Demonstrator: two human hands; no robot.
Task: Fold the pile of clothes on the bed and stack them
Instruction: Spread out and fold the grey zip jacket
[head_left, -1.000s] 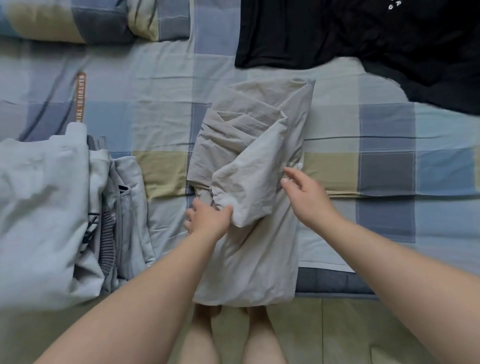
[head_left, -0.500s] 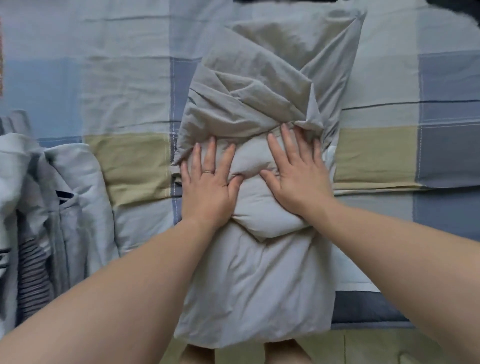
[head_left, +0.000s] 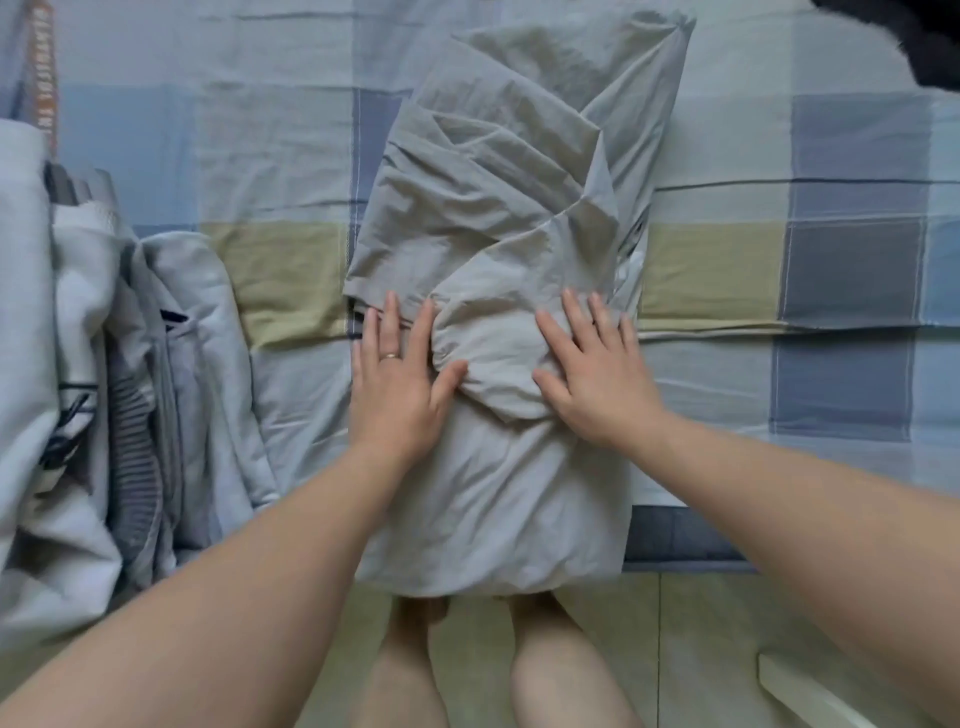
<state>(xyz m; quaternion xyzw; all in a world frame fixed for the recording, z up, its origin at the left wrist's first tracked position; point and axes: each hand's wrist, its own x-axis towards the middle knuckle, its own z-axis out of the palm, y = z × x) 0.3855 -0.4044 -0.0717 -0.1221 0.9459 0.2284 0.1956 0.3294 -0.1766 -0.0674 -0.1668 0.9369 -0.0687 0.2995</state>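
Observation:
A light grey garment (head_left: 498, 218) lies lengthwise on the checked bedsheet (head_left: 852, 270), partly folded, its near end hanging over the bed's edge. My left hand (head_left: 397, 384) presses flat on its left side, fingers straight, a ring on one finger. My right hand (head_left: 592, 379) presses flat on the folded-over flap at the right. A stack of folded pale clothes (head_left: 130, 374) sits on the bed at the left.
A black garment (head_left: 914, 41) shows at the top right corner. The bed's dark edge (head_left: 685, 540) runs below the sheet, with floor beyond it. My bare legs (head_left: 550, 670) stand against the bed. A white object (head_left: 810, 696) lies on the floor at lower right.
One second ago both hands gripped the grey flap; they laid it down and now press flat. Since half a second ago the hands have slid apart toward the garment's sides.

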